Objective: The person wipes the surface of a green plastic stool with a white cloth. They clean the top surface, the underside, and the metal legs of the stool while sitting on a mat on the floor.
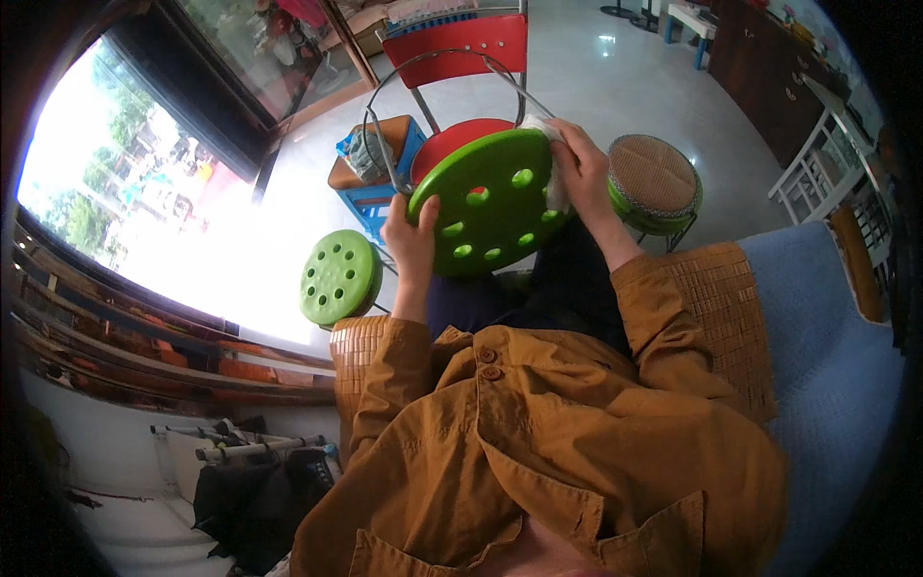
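Note:
A round green plastic stool (497,216) with holes in its seat is held tilted above my lap, its metal legs and ring pointing away from me. My left hand (412,234) grips the left edge of the seat, thumb on the face towards me. At the upper right edge, my right hand (581,162) holds a white cloth or tissue (557,180) against the rim and the holed face. Part of the cloth lies behind my fingers.
A red folding chair (461,50) stands beyond the stool, beside a blue and brown step stool (389,144) bearing a grey bundle. Another green stool (339,278) is at left; a cushioned one (652,177) is at right. Woven matting (721,317) covers the seat beneath me.

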`<state>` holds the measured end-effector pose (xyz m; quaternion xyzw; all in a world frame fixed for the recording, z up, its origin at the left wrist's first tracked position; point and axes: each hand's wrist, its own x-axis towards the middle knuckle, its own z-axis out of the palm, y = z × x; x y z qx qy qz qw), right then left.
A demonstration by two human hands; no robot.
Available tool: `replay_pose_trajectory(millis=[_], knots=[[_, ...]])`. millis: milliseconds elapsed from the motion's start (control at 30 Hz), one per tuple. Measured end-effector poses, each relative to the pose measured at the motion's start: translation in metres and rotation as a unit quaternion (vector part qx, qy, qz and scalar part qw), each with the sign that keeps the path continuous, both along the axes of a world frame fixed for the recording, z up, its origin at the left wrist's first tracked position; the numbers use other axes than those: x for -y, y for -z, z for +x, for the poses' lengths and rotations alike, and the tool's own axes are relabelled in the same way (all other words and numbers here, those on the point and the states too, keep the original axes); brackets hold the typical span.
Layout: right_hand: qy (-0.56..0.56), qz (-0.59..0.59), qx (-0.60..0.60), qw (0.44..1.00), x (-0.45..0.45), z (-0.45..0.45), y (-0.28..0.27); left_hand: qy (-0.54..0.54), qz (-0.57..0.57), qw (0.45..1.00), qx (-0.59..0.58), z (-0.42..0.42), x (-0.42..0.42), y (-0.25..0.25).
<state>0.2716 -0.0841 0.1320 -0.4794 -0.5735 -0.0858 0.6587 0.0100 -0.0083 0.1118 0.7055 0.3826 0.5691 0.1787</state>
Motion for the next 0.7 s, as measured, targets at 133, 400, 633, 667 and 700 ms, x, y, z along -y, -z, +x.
replay_pose_trajectory(millis=[133,400,633,667,700], knots=[[0.014,0.038,-0.042,0.998,0.001,0.001,0.015,0.019,0.003,1.000,0.017,-0.001,0.003,0.003],[0.057,-0.103,-0.100,0.988,-0.023,0.057,0.054,-0.003,-0.012,1.000,-0.010,0.005,-0.003,-0.005],[0.125,0.062,0.015,0.990,-0.030,0.011,-0.003,0.008,-0.005,1.000,0.020,0.002,-0.005,0.003],[0.113,0.063,0.002,0.992,-0.029,0.012,-0.003,0.008,0.000,1.000,0.024,0.003,-0.005,0.004],[0.101,0.062,-0.011,0.993,-0.027,0.010,-0.001,0.008,-0.004,1.000,0.022,0.002,-0.005,0.004]])
